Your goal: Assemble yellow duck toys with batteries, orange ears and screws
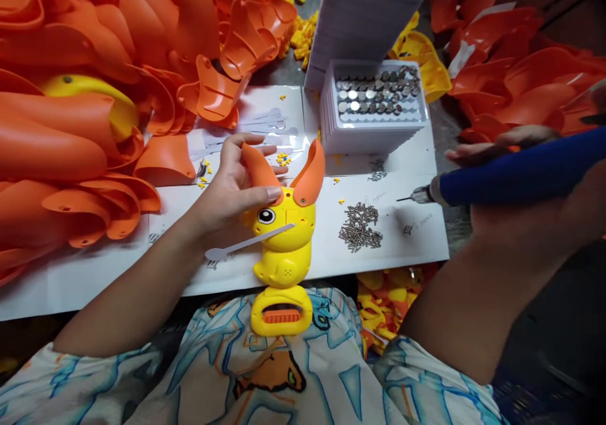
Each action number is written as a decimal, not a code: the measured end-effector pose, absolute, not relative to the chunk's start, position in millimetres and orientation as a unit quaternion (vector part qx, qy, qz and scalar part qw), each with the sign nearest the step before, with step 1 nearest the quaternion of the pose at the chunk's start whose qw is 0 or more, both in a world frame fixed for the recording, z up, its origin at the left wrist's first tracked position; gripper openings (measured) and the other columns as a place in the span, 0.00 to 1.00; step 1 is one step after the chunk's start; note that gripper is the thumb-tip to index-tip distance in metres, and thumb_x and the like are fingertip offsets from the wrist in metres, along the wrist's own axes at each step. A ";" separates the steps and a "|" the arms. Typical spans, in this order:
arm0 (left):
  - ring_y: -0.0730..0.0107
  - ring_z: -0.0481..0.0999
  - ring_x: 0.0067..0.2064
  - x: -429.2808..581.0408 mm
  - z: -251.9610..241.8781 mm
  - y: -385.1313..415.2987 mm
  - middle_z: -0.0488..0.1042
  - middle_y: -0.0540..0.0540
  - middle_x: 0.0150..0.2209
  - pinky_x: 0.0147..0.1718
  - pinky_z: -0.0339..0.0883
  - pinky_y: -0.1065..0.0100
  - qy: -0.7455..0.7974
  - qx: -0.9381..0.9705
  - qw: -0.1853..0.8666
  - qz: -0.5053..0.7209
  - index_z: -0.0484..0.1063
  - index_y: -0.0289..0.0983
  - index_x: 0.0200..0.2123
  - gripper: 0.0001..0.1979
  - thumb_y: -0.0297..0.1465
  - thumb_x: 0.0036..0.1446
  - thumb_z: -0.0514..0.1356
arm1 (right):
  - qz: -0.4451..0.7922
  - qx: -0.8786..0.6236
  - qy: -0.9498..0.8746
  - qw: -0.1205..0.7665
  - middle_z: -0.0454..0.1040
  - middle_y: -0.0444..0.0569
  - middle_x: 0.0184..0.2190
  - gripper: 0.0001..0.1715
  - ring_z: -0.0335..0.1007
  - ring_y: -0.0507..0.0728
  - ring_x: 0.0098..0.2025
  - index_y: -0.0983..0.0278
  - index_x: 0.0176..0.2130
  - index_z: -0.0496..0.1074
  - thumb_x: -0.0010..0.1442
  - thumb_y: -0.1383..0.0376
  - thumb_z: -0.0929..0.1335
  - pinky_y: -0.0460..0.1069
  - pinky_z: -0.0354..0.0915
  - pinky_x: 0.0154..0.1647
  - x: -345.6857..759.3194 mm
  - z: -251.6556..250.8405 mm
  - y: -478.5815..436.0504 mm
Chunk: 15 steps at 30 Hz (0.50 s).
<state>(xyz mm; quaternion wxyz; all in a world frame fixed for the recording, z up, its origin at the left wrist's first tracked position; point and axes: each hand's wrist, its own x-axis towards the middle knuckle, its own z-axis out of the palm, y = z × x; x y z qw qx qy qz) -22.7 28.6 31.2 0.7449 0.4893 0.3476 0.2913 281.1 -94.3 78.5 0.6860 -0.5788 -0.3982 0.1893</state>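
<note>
A yellow plastic duck toy (pixel 286 264) lies across the table's front edge, its looped handle (pixel 258 314) with an orange grip pointing at my lap. Two orange bill pieces stand out from its far end, a left one (pixel 258 166) and a right one (pixel 312 172). My left hand (pixel 239 175) grips the toy there, thumb on the base of the left piece. A pale plastic strip (pixel 250 242) with a round end lies slantwise over the toy. At the right my right hand (pixel 534 223) holds a blue electric screwdriver (pixel 516 169), its thin bit pointing left, apart from the toy.
Small screws (pixel 360 226) lie heaped right of the toy. Behind them stands a stack of white trays (pixel 379 128) holding round silver discs. Orange curved parts (pixel 76 134) pile up at the left, more (pixel 525 65) at the right. Yellow parts (pixel 391 299) fill the space below the table edge.
</note>
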 end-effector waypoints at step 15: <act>0.56 0.78 0.49 -21.3 27.8 25.4 0.66 0.47 0.57 0.40 0.79 0.56 0.330 0.494 0.754 0.279 0.56 0.53 0.57 0.41 0.33 0.44 0.74 | 0.143 -0.491 -0.440 0.739 0.66 0.39 0.28 0.16 0.68 0.46 0.25 0.64 0.45 0.59 0.71 0.53 0.57 0.44 0.69 0.25 230.7 49.9 -66.6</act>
